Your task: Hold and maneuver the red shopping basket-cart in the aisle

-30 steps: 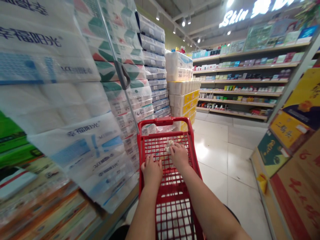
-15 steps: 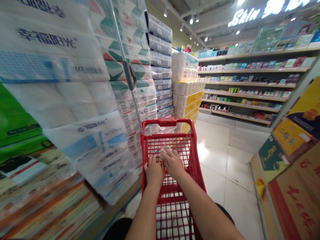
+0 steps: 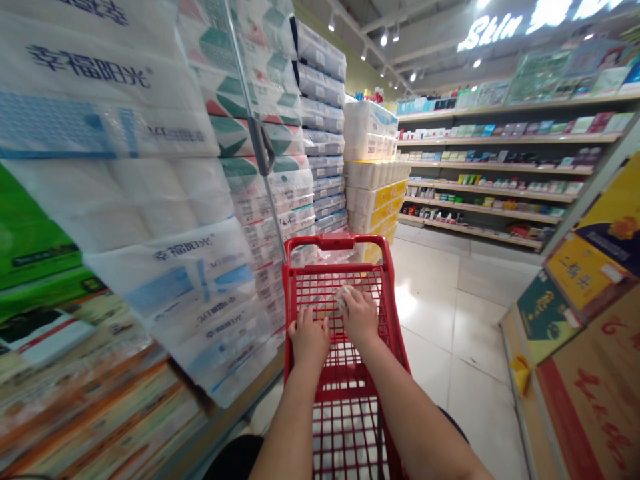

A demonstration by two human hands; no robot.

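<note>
A red plastic shopping basket trolley [image 3: 336,243] with lattice walls stands in front of me, tilted toward my body. My right hand [image 3: 362,321] is closed over a crumpled whitish cloth [image 3: 343,295] and presses it against the lattice panel, right of its middle. Part of the cloth is hidden beneath the fingers. On the left side of the same panel rests my left hand [image 3: 309,339], fingers somewhat apart and thumb pointing toward the right hand. I see nothing held in it.
Tall stacks of wrapped toilet rolls [image 3: 165,200] rise close on the left, with a metal pole [image 3: 240,67] before them. Printed cartons [image 3: 590,373] line the right side. Pale floor tiles [image 3: 440,300] lead to shelves of boxed cosmetics [image 3: 505,157] at the back.
My right hand has shifted to the right with the cloth, away from the left hand. My left hand has stayed nearly where it was, as has the trolley.
</note>
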